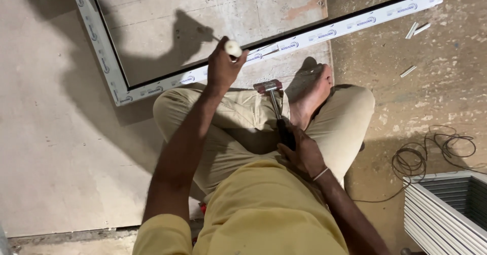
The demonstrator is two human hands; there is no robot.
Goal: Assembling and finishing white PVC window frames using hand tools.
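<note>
I sit cross-legged on the floor in beige trousers and a yellow shirt. My left hand (223, 65) is raised over the near rail of a white window frame (284, 44) and grips a tool with a round pale handle (233, 47); a thin metal shaft points from it toward the frame. My right hand (303, 151) rests in my lap, closed on the dark grip of a hammer (271, 100). The hammer's metal head lies on my knee, next to my bare foot (310, 90).
The frame lies flat on a board over a dusty concrete floor. Short white profile offcuts (415, 29) lie at the upper right. A coil of black cable (431, 156) and a stack of white profiles (446, 209) sit at the right.
</note>
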